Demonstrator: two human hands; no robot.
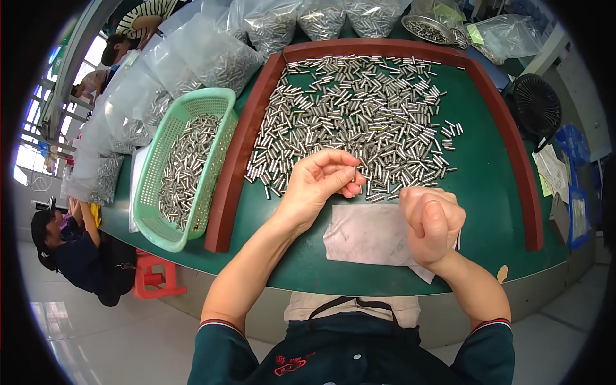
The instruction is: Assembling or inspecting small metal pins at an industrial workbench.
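Short shiny metal pins point(359, 115) lie in a loose spread over the green tabletop. At the near edge of this spread, my left hand point(324, 179) is closed in a pinch, with what looks like one metal pin point(356, 172) between thumb and fingers. My right hand point(434, 224) makes a fist over the right end of a pale cloth point(366, 234). What the fist holds is hidden, though a thin metal edge shows beside it. The cloth lies flat in front of me.
A dark red wooden frame point(221, 199) borders the pins. Left of it stands a green basket point(144, 192) of pins. Plastic bags point(269, 29) of pins line the back and left. A black fan point(538, 109) stands right. People sit at left, near a red stool point(154, 276).
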